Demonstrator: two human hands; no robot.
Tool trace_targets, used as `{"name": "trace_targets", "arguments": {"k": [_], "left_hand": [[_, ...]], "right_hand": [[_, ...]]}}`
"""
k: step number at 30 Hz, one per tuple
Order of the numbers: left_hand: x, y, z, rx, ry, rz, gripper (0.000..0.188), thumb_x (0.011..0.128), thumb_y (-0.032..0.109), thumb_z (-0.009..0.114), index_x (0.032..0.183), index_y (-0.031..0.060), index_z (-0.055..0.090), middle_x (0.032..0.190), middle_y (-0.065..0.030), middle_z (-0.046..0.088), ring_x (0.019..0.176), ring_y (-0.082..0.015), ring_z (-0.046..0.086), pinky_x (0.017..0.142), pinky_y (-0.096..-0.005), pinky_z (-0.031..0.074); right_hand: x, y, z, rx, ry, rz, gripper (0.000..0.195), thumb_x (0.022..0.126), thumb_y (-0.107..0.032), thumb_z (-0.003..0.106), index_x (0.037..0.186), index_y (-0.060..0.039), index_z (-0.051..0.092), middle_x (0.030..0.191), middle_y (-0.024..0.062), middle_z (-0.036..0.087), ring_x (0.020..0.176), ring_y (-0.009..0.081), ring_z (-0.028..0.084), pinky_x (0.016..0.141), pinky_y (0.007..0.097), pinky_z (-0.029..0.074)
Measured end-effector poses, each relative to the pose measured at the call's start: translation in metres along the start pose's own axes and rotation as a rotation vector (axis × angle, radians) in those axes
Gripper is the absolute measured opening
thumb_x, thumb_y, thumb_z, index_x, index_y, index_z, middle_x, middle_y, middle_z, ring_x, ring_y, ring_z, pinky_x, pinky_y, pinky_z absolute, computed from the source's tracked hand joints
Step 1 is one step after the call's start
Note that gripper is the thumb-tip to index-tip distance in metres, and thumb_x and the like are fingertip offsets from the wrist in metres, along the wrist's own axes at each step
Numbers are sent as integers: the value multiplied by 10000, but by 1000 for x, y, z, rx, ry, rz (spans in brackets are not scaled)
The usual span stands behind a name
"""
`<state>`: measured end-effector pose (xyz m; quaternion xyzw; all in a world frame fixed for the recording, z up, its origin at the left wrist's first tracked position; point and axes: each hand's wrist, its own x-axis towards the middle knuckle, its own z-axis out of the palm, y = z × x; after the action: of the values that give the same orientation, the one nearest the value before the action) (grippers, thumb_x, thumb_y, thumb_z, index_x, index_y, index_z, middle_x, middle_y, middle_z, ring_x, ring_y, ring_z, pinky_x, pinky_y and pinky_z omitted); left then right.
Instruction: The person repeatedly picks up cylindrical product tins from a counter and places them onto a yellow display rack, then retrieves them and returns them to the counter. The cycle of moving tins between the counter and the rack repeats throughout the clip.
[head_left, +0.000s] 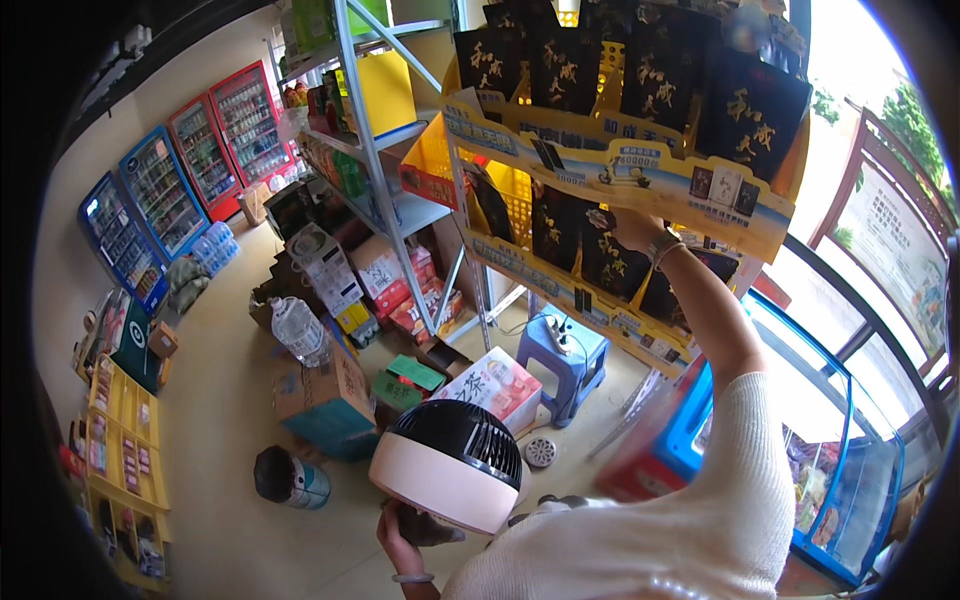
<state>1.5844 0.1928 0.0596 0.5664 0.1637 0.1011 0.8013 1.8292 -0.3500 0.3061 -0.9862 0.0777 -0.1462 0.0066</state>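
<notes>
A round desk fan (450, 469) with a pink rim and a black grille is held low in front of me. My left hand (397, 531) grips it from below, with a dark grey cloth (429, 526) between hand and fan. My right hand (636, 229) reaches to the lower tier of a yellow display rack (517, 199), just under the upper tier's printed front strip (622, 169). Below its fingers stands a black packet (611, 259) with gold lettering. Whether the fingers hold anything there is unclear.
Shelving with a metal upright (375, 161) adjoins the rack. On the floor are a blue stool (566, 352) carrying a power strip, cartons (491, 386), a large water bottle (300, 330) and a bin (292, 478). A blue-framed glass freezer (855, 480) stands at right; drinks coolers (161, 191) stand at left.
</notes>
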Motion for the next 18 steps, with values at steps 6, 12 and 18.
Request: {"name": "trace_targets", "arguments": {"k": [6,12,18], "left_hand": [[-5,8,1,40,28,17,349,982,317,546,1040,13,708,1012,-48,680,953,-165,595,888,-301,450],[-9,1,-11,16,4,48,390,998,331,519,1069,-7,700,1036,-47,669,975,-169,595,895,-312,455],[-19,4,-25,47,13,86,410,1007,341,505,1099,-14,688,1057,-49,646,1018,-169,577,908,-319,458]], "right_hand": [[32,33,-3,-102,-255,-22,492,796,-180,697,1263,-76,583,1045,160,690,970,301,655,823,408,514],[38,37,34,280,29,100,413,888,-143,632,1290,-80,559,1199,167,634,1088,291,622,908,404,507],[14,-10,12,110,139,56,263,950,-120,536,1200,-59,590,1127,137,655,1024,272,644,866,391,525]]}}
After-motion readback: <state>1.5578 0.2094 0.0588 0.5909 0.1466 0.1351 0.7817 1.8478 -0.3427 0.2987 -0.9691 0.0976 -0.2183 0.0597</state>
